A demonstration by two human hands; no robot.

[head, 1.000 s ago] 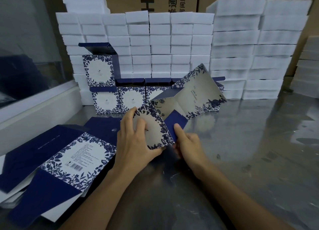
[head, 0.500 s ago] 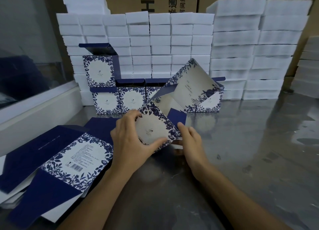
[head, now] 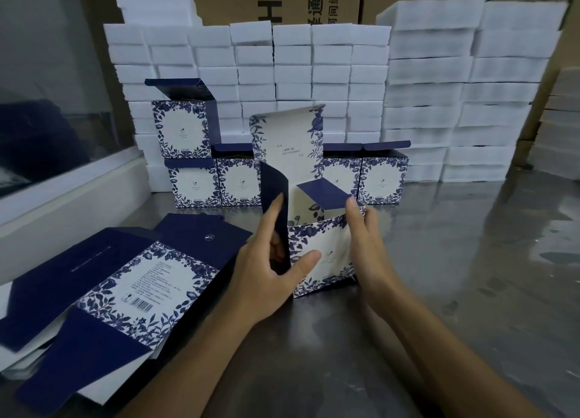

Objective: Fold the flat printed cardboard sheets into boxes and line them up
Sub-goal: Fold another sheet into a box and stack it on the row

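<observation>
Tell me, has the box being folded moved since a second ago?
Yes. The half-folded box has swung from tilted to upright on the steel table, its tall back panel now rising in front of the row of finished boxes.

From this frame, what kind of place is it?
Probably a packing station in a small factory or warehouse: stacked white foam blocks, shipping cartons behind them, a pile of flat printed sheets and a row of folded boxes on a steel table.
</observation>
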